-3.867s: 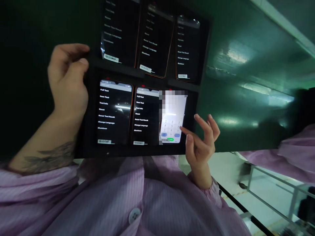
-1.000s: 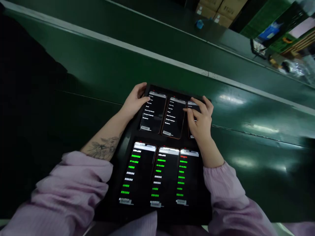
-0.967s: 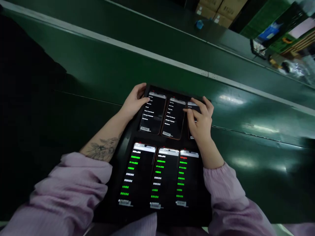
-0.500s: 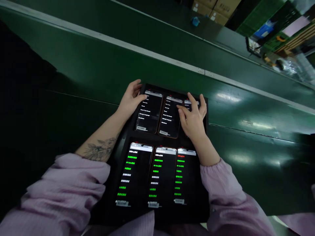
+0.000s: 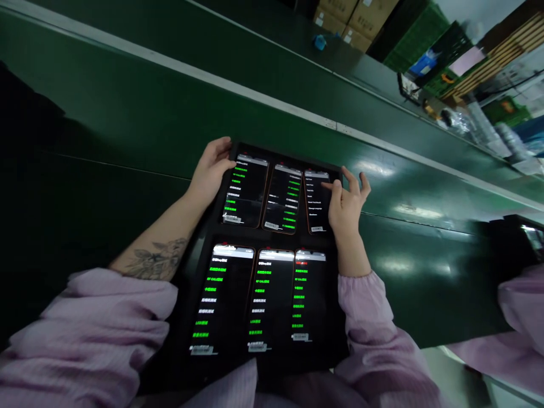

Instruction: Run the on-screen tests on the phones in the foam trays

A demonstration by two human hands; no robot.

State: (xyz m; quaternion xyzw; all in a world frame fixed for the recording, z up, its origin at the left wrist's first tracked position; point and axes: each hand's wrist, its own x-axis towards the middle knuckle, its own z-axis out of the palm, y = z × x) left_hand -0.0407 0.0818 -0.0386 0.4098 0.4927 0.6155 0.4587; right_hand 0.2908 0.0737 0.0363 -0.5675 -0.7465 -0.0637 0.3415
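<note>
A black tray (image 5: pixel 196 243) lies flat in front of me with several lit phones in two rows. The near row shows green test lists (image 5: pixel 269 300). In the far row, the left phone (image 5: pixel 244 190) and middle phone (image 5: pixel 283 198) show green lists, and the right phone (image 5: pixel 317 198) shows a white menu. My left hand (image 5: pixel 209 173) grips the tray's far left corner, thumb on the rim. My right hand (image 5: pixel 347 201) hovers at the far right phone, fingers spread, index fingertip at its screen.
The tray rests on a dark green conveyor belt (image 5: pixel 127 113) with a pale rail (image 5: pixel 263 105) beyond it. Cardboard boxes (image 5: pixel 348 17) and green crates (image 5: pixel 408 39) stand at the back right. Another person's purple sleeve (image 5: pixel 522 317) is at the right edge.
My right hand has moved from the far middle phone to the far right phone. The far left and middle screens have changed from white menus to green lists. Earlier the tray was held up tilted.
</note>
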